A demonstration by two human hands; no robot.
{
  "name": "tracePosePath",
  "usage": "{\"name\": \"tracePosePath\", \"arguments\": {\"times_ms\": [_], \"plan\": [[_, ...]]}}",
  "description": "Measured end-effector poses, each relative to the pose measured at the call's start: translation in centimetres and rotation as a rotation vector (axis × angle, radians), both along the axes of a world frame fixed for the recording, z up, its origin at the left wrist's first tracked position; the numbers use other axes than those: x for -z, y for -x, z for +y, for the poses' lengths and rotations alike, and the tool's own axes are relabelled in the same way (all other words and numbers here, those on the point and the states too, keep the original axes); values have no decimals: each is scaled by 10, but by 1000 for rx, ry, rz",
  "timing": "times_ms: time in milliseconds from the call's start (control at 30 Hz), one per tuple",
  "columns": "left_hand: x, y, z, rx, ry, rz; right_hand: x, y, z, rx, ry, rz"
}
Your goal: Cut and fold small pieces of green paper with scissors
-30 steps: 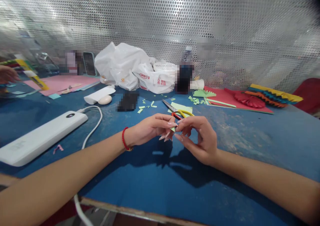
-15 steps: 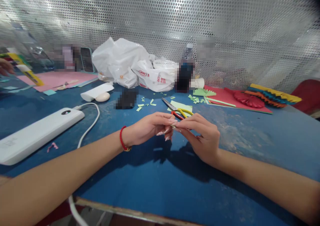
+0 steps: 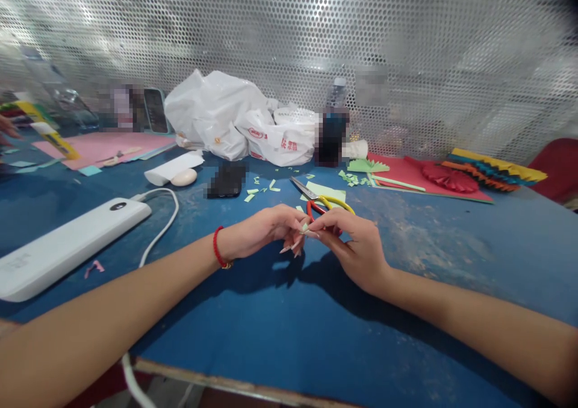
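Observation:
My left hand (image 3: 266, 230) and my right hand (image 3: 354, 245) meet over the blue table (image 3: 289, 324), fingertips pinched together on a tiny light green paper scrap (image 3: 306, 227). A red cord is tied round my left wrist. Just behind the fingers lie scissors (image 3: 316, 197) with red and yellow handles, resting on a light green paper sheet (image 3: 329, 191). Small green paper cuttings (image 3: 262, 188) are scattered near them.
A white power bank (image 3: 67, 242) with cable lies at left. White plastic bags (image 3: 235, 122), a bottle (image 3: 336, 92) and a dark phone (image 3: 226, 180) sit behind. Red paper (image 3: 433, 188) with folded fans (image 3: 492, 170) is at right; pink paper (image 3: 103, 146) and another person's hand (image 3: 6, 125) at far left.
Both hands have shifted slightly left and away, staying pinched together on the scrap. The view has tilted a little.

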State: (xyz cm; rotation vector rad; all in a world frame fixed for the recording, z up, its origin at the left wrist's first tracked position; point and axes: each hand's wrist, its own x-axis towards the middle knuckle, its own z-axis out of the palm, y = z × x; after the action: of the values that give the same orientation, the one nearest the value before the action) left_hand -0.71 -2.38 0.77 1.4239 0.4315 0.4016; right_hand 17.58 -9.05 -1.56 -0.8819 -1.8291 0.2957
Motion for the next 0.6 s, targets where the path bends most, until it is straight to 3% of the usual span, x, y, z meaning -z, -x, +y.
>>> {"name": "tracePosePath", "arguments": {"times_ms": [333, 600], "plan": [[0, 3, 7, 44, -17, 74, -4, 1, 6, -145, 430, 200], [-1, 5, 7, 46, 81, 133, -5, 1, 9, -230, 565, 305]]}}
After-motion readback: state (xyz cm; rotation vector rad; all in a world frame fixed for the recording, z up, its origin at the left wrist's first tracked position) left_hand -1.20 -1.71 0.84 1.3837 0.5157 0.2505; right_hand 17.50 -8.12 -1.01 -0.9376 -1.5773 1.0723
